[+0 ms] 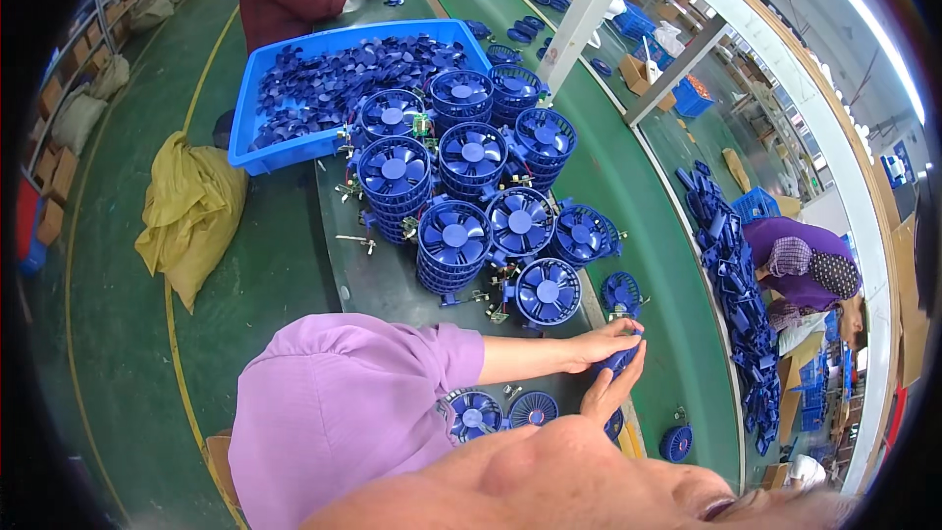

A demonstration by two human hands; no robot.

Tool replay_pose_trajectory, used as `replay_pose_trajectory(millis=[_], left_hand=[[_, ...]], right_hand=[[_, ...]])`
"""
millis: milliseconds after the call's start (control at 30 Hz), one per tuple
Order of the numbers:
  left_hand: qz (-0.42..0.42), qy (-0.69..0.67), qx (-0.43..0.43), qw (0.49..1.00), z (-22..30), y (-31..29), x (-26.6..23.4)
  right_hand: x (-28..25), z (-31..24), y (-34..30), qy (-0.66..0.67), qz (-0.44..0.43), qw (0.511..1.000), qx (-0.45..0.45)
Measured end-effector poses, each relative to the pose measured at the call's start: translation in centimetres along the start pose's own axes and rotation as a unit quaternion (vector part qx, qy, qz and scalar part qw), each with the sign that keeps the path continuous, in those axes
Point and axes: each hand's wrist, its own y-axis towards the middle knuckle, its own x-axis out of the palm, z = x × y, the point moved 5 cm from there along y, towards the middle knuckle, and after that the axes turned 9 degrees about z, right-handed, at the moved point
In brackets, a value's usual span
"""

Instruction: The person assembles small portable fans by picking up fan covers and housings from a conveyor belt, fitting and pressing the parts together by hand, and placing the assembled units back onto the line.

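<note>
Between my two hands is a blue round fan part (pixel 618 361), mostly covered by the fingers. My left hand (pixel 595 345) reaches in from the purple sleeve and closes on its upper side. From below, my right hand (pixel 614 391) presses its fingers against the same part. Just beyond them a blue fan housing (pixel 621 292) lies at the belt's edge. Left of the hands stand stacks of blue fans (pixel 454 236) with small circuit boards and wires at their sides. A single fan (pixel 475 414) and a round grille (pixel 534 410) lie nearer to me.
A large blue tray (pixel 285 159) full of loose fan blades stands at the far left. The green conveyor belt (pixel 677 344) runs along the right, with a round part (pixel 676 443) on it. Beyond it are a white frame post (pixel 587 25), piled blue parts (pixel 738 304) and other people.
</note>
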Motion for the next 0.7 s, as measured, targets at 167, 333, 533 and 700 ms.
replay_pose_trajectory(millis=[167, 333, 533, 700], left_hand=[[0.1, 0.265, 0.313, 0.907, 2.3, -2.3, 2.1], [0.089, 0.365, 0.402, 0.835, 3.8, -4.0, 3.2], [0.084, 0.19, 0.182, 0.961, 2.0, -2.0, 2.4], [0.102, 0.296, 0.305, 0.899, 2.4, -2.7, 2.7]], right_hand=[[1.1, 2.5, -0.8, 0.168, 0.027, 0.98, 0.108], [1.8, 1.4, -0.4, 0.355, 0.027, 0.897, 0.263], [-0.1, -0.9, 0.2, 0.125, 0.088, 0.984, 0.095], [0.4, 0.7, -0.2, 0.206, 0.063, 0.971, 0.103]])
